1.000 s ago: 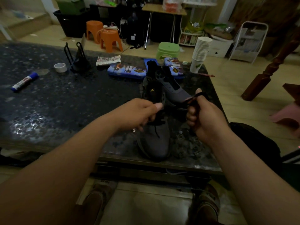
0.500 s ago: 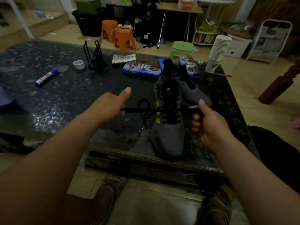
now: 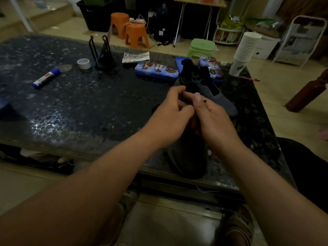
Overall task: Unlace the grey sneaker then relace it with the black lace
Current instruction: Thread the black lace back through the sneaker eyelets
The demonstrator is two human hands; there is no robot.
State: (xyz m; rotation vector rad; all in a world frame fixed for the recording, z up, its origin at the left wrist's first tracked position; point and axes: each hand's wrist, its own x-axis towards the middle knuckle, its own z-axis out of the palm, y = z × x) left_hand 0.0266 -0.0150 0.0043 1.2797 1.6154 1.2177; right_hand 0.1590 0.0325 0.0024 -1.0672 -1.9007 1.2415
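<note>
Right grip (image 3: 213, 118) on lace (image 3: 205, 100) above sneaker (image 3: 188, 162)

Single wide-angle head cam, worn, faces forward and down; left hand (image 3: 170, 119) and right hand (image 3: 215, 119) close, mid-frame; table (image 3: 88, 103) stretches beyond them.

A dark speckled table (image 3: 88, 103) fills the left and middle of the frame. At its left lies a blue and white marker (image 3: 46, 78), and further up a white tape roll (image 3: 84, 63) stands just beside a black wire stand (image 3: 102, 54). Right of the stand lies a printed paper (image 3: 136, 57), and below it a blue tin case (image 3: 156, 70). A second blue case (image 3: 211, 68) lies more to the right, near a tilted stack of paper cups (image 3: 245, 50). On the floor behind the table are two orange stools (image 3: 136, 35) and a green stool (image 3: 201, 47). A white rack (image 3: 301, 39) stands at the upper right.
</note>
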